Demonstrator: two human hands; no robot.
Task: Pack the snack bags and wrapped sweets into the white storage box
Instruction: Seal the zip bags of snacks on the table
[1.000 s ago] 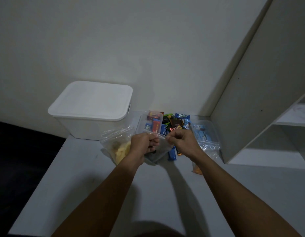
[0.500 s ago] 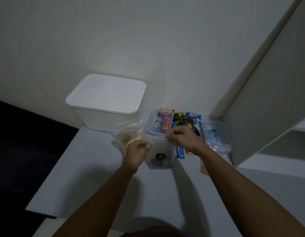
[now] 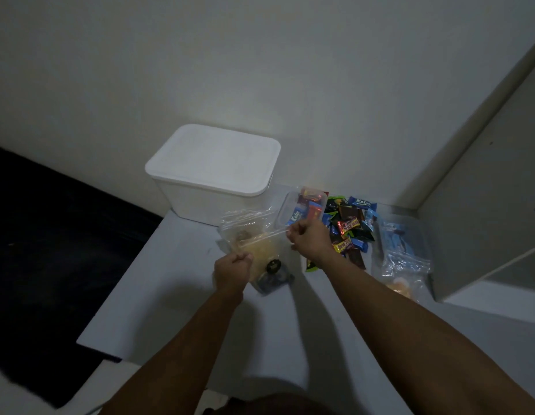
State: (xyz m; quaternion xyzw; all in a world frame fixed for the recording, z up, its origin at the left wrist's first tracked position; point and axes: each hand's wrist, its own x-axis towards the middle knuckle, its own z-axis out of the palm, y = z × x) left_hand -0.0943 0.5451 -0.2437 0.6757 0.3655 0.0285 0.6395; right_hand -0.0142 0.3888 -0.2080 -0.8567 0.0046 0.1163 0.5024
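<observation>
White table (image 3: 176, 319) against a pale wall, bearing all items. White storage box (image 3: 200, 199) at rear left, lid (image 3: 214, 158) seated and closed; nothing visibly packed yet. Loose heap of wrapped sweets (image 3: 350, 229) at rear centre, just right of a small clear tub (image 3: 302, 209) holding further bars. Clear bags of snacks (image 3: 401, 259) at far right, near the shelf unit (image 3: 482, 235).

Centre: clear zip bag (image 3: 260, 253) with pale yellow contents, lying over another bag, just in front of the box. Left hand (image 3: 232, 272) curled, pinching the near-left end of the bag's mouth strip; right hand (image 3: 306, 238) curled, pinching the far-right end. Strip stretched taut between both pinches.

Step in hand, judged: sealing the zip bag before packing. For a good seal: keep the strip taut and level, hold one end fixed, run thumb and forefinger of the other hand along the full track, press out spare air first. Check both corners, since an unclosed end would probably spill crumbs once tipped. Then lift the lid and set it aside before carrying anything over, as the box is not open to receive.
</observation>
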